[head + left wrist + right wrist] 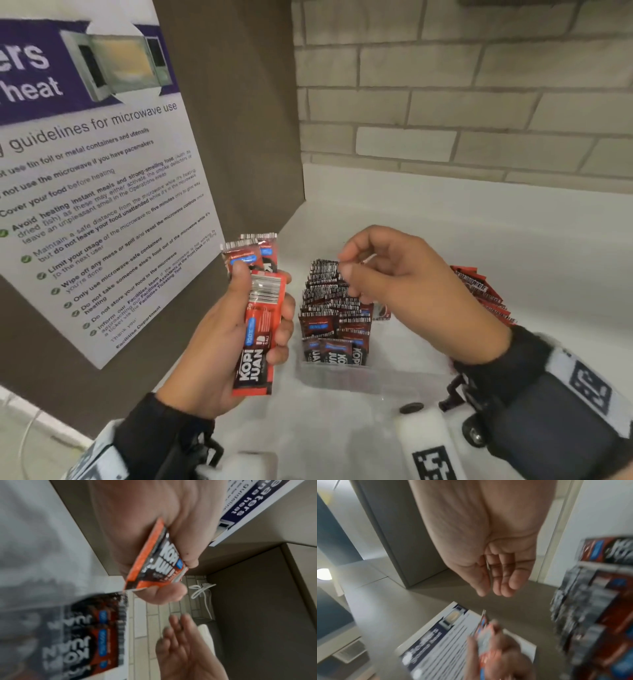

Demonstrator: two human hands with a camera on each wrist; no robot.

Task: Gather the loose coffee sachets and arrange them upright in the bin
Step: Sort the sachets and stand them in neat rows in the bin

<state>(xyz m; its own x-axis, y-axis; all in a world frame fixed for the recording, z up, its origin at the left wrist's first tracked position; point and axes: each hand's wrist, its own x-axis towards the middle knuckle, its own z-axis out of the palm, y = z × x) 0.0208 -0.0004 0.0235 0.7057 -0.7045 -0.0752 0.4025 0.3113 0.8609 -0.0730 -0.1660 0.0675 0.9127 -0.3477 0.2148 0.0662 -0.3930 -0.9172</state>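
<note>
My left hand (263,301) grips a small bunch of red and black coffee sachets (260,335), held up to the left of the bin; the left wrist view shows one sachet (157,563) pinched between thumb and fingers. A clear plastic bin (342,377) stands on the white counter, packed with several upright sachets (329,308). My right hand (346,270) hovers over the bin's far end with its fingers curled. Its thumb and fingers (489,588) pinch a thin sachet seen edge-on. More loose sachets (486,291) lie behind my right wrist.
A microwave guidelines poster (102,192) hangs on a brown panel at the left. A brick wall (445,102) runs behind the white counter (479,222). A white cable (202,589) hangs by the tiled wall.
</note>
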